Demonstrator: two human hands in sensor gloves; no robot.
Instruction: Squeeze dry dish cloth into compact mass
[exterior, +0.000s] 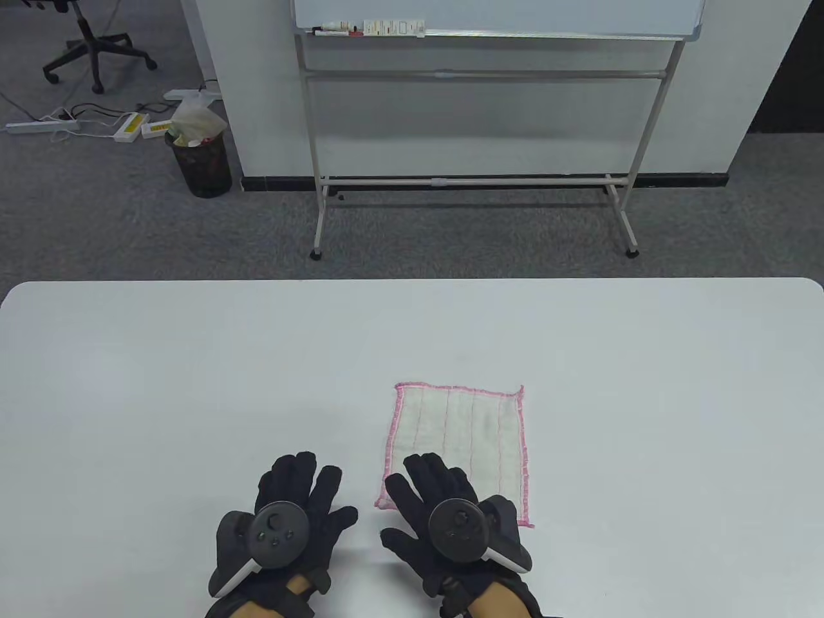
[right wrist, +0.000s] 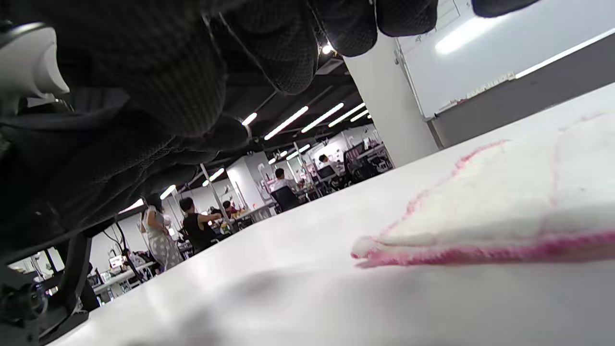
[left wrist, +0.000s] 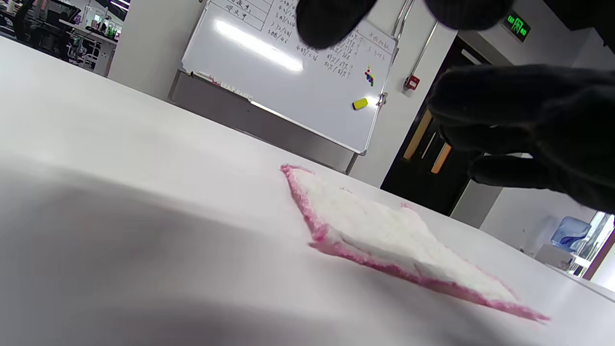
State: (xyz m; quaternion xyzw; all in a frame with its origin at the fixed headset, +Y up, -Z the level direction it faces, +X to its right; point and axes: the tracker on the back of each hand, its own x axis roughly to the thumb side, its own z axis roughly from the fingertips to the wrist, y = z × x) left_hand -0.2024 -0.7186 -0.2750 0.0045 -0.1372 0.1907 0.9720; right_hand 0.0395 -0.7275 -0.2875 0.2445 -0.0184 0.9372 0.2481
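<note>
A white dish cloth (exterior: 460, 438) with a pink edge and thin pink stripes lies spread flat on the white table (exterior: 193, 360), right of centre near the front. It also shows in the left wrist view (left wrist: 384, 230) and the right wrist view (right wrist: 519, 202). My right hand (exterior: 431, 489) is open with fingers spread, hovering over the cloth's near left corner; whether it touches the cloth I cannot tell. My left hand (exterior: 302, 489) is open with fingers spread, over the bare table to the left of the cloth, holding nothing.
Beyond the table's far edge stands a whiteboard on a metal frame (exterior: 476, 129). A black mesh bin (exterior: 203, 161) and an office chair (exterior: 90, 45) stand on the carpet at the far left.
</note>
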